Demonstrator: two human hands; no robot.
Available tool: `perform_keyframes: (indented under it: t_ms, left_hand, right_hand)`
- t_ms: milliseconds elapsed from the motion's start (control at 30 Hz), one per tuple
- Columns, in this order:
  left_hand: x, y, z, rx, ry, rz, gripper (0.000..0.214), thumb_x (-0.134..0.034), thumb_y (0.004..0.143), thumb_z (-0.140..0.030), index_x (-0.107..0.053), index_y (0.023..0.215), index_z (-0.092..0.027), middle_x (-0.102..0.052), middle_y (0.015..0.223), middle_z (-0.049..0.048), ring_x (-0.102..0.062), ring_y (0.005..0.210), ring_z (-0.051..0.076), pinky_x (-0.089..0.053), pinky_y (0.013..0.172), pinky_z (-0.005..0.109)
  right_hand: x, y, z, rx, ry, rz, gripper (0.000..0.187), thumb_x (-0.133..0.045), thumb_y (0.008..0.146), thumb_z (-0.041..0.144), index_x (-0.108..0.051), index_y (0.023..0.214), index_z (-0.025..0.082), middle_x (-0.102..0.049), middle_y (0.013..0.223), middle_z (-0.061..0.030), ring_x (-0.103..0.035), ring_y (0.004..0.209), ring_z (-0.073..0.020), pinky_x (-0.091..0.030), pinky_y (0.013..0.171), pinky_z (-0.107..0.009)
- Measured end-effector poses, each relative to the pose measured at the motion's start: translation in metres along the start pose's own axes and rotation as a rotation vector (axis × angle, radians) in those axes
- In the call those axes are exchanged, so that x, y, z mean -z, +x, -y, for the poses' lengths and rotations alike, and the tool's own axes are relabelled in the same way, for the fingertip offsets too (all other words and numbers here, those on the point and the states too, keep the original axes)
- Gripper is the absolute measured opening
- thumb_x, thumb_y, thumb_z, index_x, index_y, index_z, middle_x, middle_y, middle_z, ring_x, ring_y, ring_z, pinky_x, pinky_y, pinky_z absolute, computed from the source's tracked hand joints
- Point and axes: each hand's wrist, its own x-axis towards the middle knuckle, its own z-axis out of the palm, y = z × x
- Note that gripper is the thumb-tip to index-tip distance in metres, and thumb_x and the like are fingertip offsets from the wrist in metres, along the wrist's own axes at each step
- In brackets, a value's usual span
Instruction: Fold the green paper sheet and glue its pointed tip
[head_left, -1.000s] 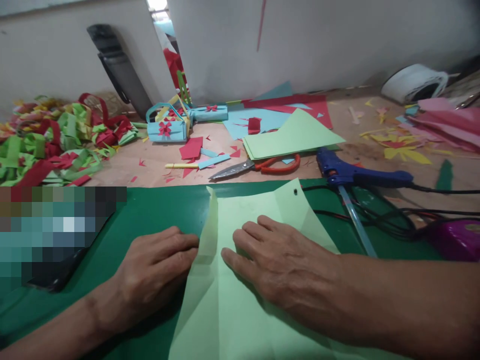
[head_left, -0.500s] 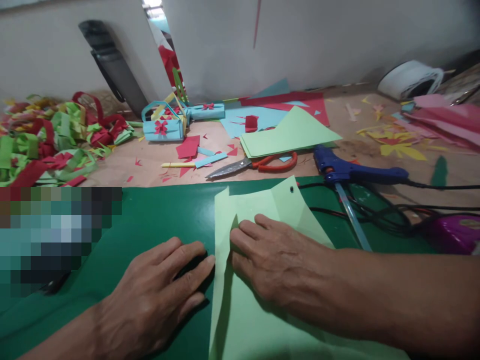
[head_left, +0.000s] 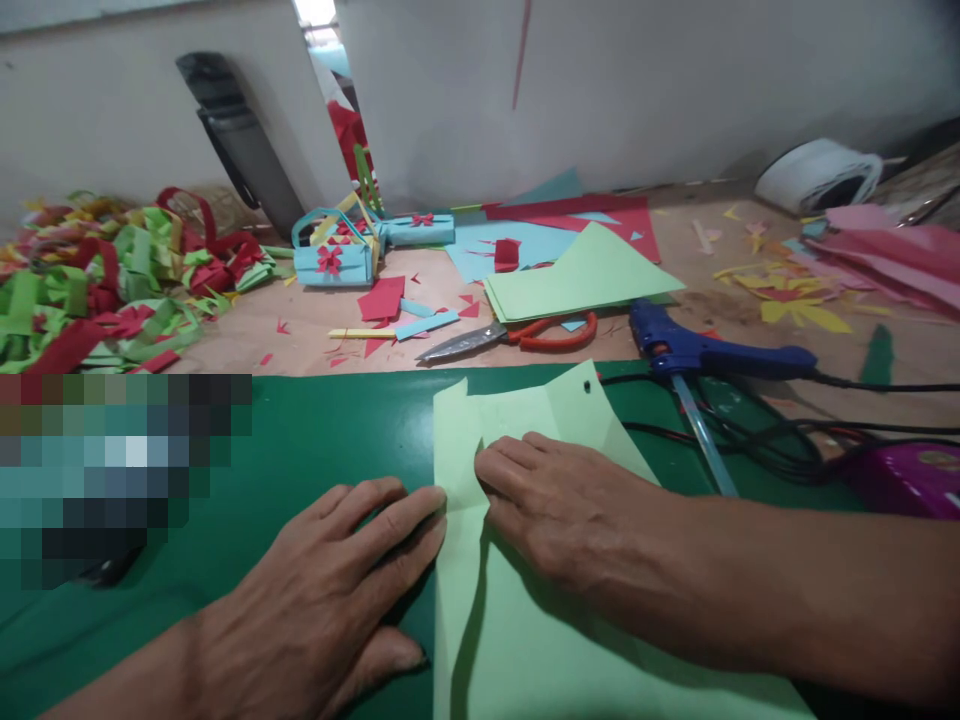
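Light-green creased paper sheet (head_left: 540, 620): near end cut off; part hidden beneath the bare right hand (head_left: 551, 500);
Pixelated dark-edged object (head_left: 105, 480) left of the sheet: too blurred to identify;
Purple glossy object (head_left: 907, 480) right of the sheet: cut off by the view's edge

Now turned inward over the paper (head_left: 570, 660), instead of raised along its left side as a second ago: the flap (head_left: 459, 585). Along the left, a straight, upright run of folded edge in place of the earlier slant. With the left hand (head_left: 322, 580), from curled behind the flap to opened out palm down over the mat (head_left: 337, 415), thumb spread lower; compared with half a second ago, fingers closer together and tips touching the folded edge. With the right hand (head_left: 562, 510), from outspread on the paper to bunched at the flap's loose edge, one leftward-pointing digit drawn in.
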Motion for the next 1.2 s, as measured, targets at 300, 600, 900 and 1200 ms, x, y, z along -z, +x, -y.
perform_keyframes:
  t_ms: [300,600,900,1200]
  left_hand:
    - [0.004,0.007,-0.001,-0.016,-0.059,-0.025,0.051,-0.038,0.09,-0.047,-0.042,0.128,-0.013,-0.053,0.125,0.0092,-0.046,0.105,0.028,-0.04,0.085,0.042]
    - [0.001,0.035,0.013,0.113,-0.383,-0.086,0.028,-0.034,0.092,-0.02,-0.054,0.11,-0.015,-0.058,0.092,0.008,-0.05,0.079,0.018,-0.042,0.07,0.031]
    - [0.007,0.063,0.019,0.365,-0.515,-0.036,0.023,-0.041,0.084,-0.015,-0.06,0.071,-0.015,-0.048,0.057,-0.0015,-0.038,0.051,0.01,-0.03,0.049,0.021]
    - [0.018,0.066,0.032,0.415,-0.8,0.078,0.022,-0.043,0.082,-0.015,-0.064,0.077,-0.014,-0.059,0.064,-0.0011,-0.051,0.056,0.01,-0.036,0.049,0.018]
  right_hand:
    - [0.0,-0.002,0.002,-0.175,0.062,0.001,0.014,-0.048,0.077,0.005,-0.057,0.081,0.015,-0.052,0.081,-0.0049,-0.041,0.068,-0.0148,-0.037,0.06,-0.028]
    - [0.018,-0.005,-0.007,-0.394,0.217,0.109,0.017,-0.047,0.076,0.003,-0.058,0.081,0.016,-0.058,0.082,-0.0057,-0.053,0.074,-0.0165,-0.039,0.062,-0.028]
    - [0.031,0.019,-0.018,-0.556,0.229,0.172,0.011,-0.056,0.07,0.011,-0.056,0.078,0.019,-0.06,0.072,-0.0006,-0.052,0.064,-0.0144,-0.025,0.05,-0.026]
    - [0.028,0.035,-0.031,-0.539,0.331,0.181,0.016,-0.052,0.065,0.007,-0.062,0.065,0.019,-0.061,0.066,0.0012,-0.05,0.06,-0.0115,-0.024,0.05,-0.024]
